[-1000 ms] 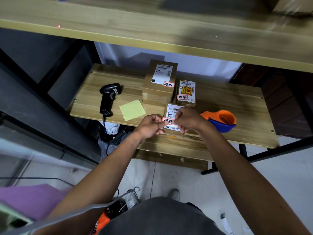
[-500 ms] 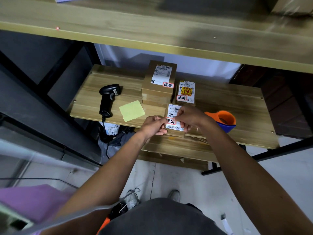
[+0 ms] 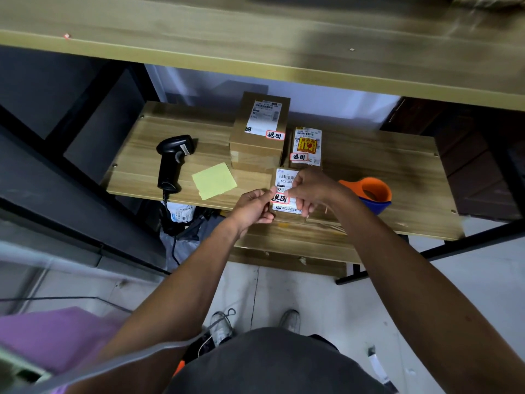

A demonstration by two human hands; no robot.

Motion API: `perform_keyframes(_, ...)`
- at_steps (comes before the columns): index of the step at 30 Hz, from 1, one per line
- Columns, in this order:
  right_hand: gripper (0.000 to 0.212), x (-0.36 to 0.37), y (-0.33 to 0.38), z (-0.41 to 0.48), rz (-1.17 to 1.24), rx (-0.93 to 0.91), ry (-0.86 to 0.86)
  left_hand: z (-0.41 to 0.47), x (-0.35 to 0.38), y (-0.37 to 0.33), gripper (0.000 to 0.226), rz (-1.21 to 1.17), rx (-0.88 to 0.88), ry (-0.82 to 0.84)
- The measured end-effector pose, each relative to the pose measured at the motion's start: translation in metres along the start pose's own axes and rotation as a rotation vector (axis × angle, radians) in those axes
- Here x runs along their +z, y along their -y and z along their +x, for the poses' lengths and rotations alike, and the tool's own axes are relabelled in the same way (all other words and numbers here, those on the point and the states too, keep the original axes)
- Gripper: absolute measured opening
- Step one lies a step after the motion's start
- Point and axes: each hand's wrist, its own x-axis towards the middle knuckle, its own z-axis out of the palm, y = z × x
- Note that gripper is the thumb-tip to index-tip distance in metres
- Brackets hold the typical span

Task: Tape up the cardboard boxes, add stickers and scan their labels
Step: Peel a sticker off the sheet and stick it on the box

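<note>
A small cardboard box (image 3: 286,177) with a white label lies at the front edge of the wooden shelf (image 3: 136,177). On its label sits a red-bordered sticker (image 3: 279,198). My left hand (image 3: 254,206) grips the box's left edge, thumb at the sticker. My right hand (image 3: 311,189) covers the box's right side, its fingers on the label by the sticker. Behind stand a taller stickered box (image 3: 260,129) and a flat stickered box (image 3: 306,146). A black barcode scanner (image 3: 172,160) lies to the left.
A yellow backing sheet (image 3: 214,180) lies between scanner and box. An orange and blue tape dispenser (image 3: 370,194) sits to the right. A higher shelf board (image 3: 255,44) overhangs the work area. Scanner cable and bags hang below the shelf.
The sticker, pinched between both hands a second ago, now lies on the box's label. Both hands stayed at the box with only small shifts.
</note>
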Motion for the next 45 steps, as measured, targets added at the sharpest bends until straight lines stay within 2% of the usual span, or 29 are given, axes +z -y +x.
perform_keyframes(11,0.016,0.001,-0.002,0.0,0.021,-0.001,-0.006,-0.015,0.01,0.005,0.032,-0.125,0.003,-0.082)
perform_keyframes(24,0.016,0.003,0.0,-0.003,-0.023,0.019,-0.013,-0.022,0.017,0.005,0.035,-0.119,0.02,-0.141)
perform_keyframes(28,0.022,0.004,0.002,-0.002,-0.026,0.024,-0.021,-0.021,0.016,0.002,0.027,-0.086,0.108,-0.174)
perform_keyframes(31,0.03,0.006,0.005,-0.004,-0.082,0.01,-0.051,-0.02,0.013,0.002,0.025,-0.008,0.187,-0.157)
perform_keyframes(35,0.04,0.013,0.007,-0.001,-0.169,0.004,-0.104,-0.022,0.003,0.001,0.067,0.226,0.257,-0.027)
perform_keyframes(37,0.039,0.013,0.007,0.001,-0.162,0.007,-0.096,-0.024,-0.001,-0.004,0.077,0.395,0.284,0.051)
perform_keyframes(41,0.027,0.006,0.004,0.001,-0.107,0.015,-0.017,-0.019,-0.005,-0.007,0.075,0.599,0.336,0.094)
perform_keyframes(45,0.018,0.002,0.001,0.002,-0.069,0.014,0.009,-0.016,-0.005,0.002,0.068,0.578,0.322,0.065)
